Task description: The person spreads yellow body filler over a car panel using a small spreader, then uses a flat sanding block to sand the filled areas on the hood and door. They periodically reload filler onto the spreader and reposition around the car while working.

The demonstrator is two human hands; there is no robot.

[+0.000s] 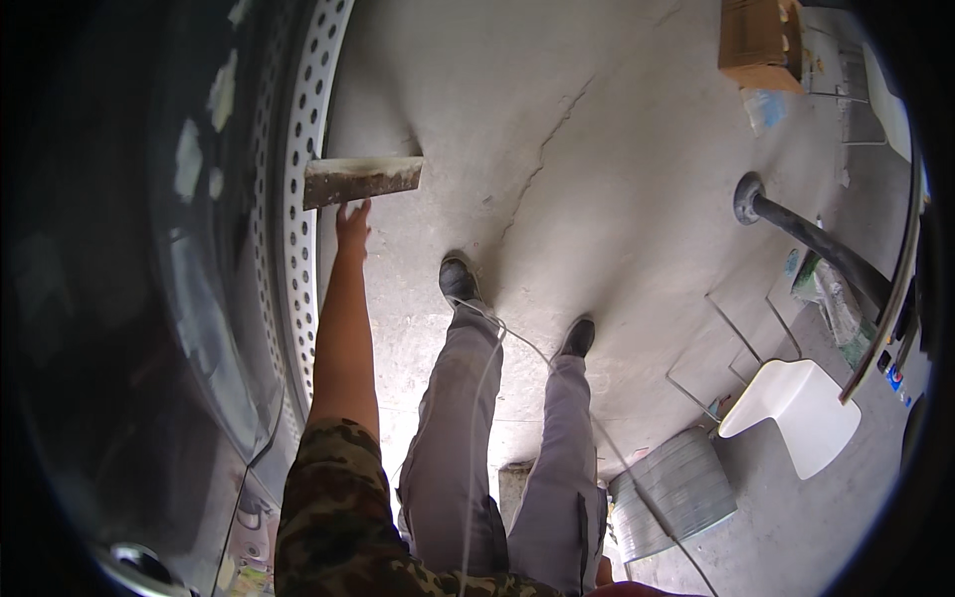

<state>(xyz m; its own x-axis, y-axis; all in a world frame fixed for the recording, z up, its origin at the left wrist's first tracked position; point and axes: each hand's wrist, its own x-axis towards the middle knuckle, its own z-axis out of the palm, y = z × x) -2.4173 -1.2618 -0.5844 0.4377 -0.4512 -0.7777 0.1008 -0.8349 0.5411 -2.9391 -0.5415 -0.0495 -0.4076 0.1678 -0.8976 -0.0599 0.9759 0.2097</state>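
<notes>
My left hand [353,227] reaches forward at the left, its bare forearm coming out of a camouflage sleeve. Its fingers meet the near edge of a flat, brown-stained plate [363,183] with a whitish far edge and appear to grip it; the fingertips are partly hidden there. The plate's left end overlaps a pale perforated strip [301,189] along a dark vehicle body [119,328]. Only a sliver of skin at the lower edge, beside my right leg, may be my right hand [604,570]; its fingers are hidden.
A thin cable [487,373] runs across my legs. At the right are a white chair [796,403], a ribbed grey bundle [671,493] and a black post [821,239]. A cardboard box [758,45] lies at the far right. The concrete floor [617,189] is cracked.
</notes>
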